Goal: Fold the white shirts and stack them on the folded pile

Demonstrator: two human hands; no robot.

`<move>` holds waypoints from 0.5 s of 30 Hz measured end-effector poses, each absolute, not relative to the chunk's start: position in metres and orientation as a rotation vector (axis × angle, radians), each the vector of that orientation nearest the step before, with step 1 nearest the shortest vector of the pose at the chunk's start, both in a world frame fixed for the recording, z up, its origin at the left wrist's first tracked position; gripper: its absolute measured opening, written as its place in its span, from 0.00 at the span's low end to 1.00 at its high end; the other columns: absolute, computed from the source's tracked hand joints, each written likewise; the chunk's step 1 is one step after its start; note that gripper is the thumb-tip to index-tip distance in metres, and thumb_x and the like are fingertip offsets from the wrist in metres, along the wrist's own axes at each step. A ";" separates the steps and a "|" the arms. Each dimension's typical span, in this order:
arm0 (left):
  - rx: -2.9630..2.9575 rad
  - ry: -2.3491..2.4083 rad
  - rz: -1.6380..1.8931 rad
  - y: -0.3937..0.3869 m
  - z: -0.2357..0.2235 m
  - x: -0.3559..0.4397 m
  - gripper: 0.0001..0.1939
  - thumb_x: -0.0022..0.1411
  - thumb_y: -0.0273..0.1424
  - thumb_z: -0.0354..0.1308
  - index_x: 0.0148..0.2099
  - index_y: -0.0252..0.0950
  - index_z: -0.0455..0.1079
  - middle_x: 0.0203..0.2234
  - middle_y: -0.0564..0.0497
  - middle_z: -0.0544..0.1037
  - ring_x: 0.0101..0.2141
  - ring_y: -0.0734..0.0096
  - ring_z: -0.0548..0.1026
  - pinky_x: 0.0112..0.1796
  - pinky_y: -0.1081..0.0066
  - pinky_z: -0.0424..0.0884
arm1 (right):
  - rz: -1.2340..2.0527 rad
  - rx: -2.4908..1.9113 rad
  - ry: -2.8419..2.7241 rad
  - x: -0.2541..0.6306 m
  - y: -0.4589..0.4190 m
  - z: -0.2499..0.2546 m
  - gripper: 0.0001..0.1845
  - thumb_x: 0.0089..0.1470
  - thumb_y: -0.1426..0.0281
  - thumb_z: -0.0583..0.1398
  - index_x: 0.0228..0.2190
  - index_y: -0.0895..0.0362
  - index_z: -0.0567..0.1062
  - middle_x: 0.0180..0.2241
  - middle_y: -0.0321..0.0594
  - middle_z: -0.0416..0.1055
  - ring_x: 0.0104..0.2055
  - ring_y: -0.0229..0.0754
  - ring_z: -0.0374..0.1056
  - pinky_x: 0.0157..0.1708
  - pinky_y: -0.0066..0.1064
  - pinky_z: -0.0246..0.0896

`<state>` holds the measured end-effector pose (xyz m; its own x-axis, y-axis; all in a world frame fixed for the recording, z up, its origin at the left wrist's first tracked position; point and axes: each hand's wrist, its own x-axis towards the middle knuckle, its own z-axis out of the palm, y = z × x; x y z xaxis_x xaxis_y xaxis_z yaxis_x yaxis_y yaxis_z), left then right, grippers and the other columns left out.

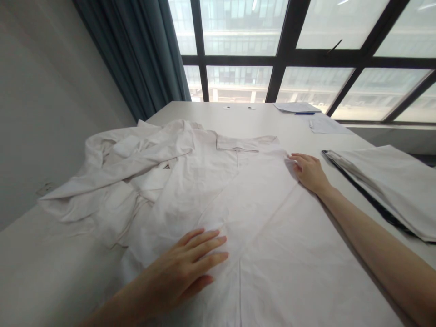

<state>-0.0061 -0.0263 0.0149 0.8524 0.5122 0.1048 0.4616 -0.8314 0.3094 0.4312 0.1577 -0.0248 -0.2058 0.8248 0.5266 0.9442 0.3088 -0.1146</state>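
A white coat lies spread on the table, with a stitched band across its far part and a seam running down its middle. My left hand rests flat on the cloth left of the lower seam, fingers spread and holding nothing. At the coat's right edge, my right hand has its fingers bent around the fabric, gripping that border. Bunched white cloth with a sleeve lies in loose folds on the left; where it joins the coat is hard to make out.
On the right, folded white cloth lies over a dark flat item. Papers and a blue pen are at the white table's far right. Behind stand a window and a dark blue curtain; a wall borders the left.
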 end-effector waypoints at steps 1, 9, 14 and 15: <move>2.748 0.739 0.284 -0.026 0.016 -0.005 0.22 0.69 0.28 0.53 0.63 0.44 0.62 0.63 0.50 0.67 0.64 0.64 0.61 0.64 0.62 0.54 | -0.308 -1.545 -2.094 0.431 0.157 -0.024 0.20 0.56 0.72 0.51 0.47 0.55 0.76 0.52 0.48 0.74 0.55 0.52 0.68 0.56 0.49 0.57; 2.784 0.735 0.275 -0.026 0.014 -0.005 0.21 0.68 0.25 0.52 0.62 0.41 0.63 0.62 0.49 0.67 0.64 0.64 0.61 0.64 0.60 0.56 | -0.207 -1.506 -2.126 0.433 0.159 -0.027 0.18 0.56 0.73 0.52 0.42 0.55 0.79 0.49 0.47 0.76 0.50 0.52 0.71 0.54 0.49 0.60; 2.796 0.726 0.294 -0.027 0.013 -0.005 0.21 0.69 0.25 0.52 0.62 0.41 0.63 0.62 0.49 0.67 0.64 0.64 0.61 0.63 0.60 0.57 | -0.185 -1.478 -2.134 0.434 0.161 -0.029 0.18 0.55 0.75 0.52 0.42 0.57 0.79 0.47 0.47 0.77 0.49 0.51 0.72 0.54 0.46 0.62; 2.798 0.725 0.293 -0.026 0.013 -0.005 0.21 0.69 0.25 0.52 0.62 0.41 0.63 0.62 0.48 0.67 0.64 0.64 0.61 0.63 0.60 0.57 | -0.179 -1.473 -2.136 0.434 0.161 -0.029 0.18 0.55 0.75 0.52 0.42 0.57 0.79 0.47 0.47 0.77 0.48 0.51 0.72 0.53 0.45 0.63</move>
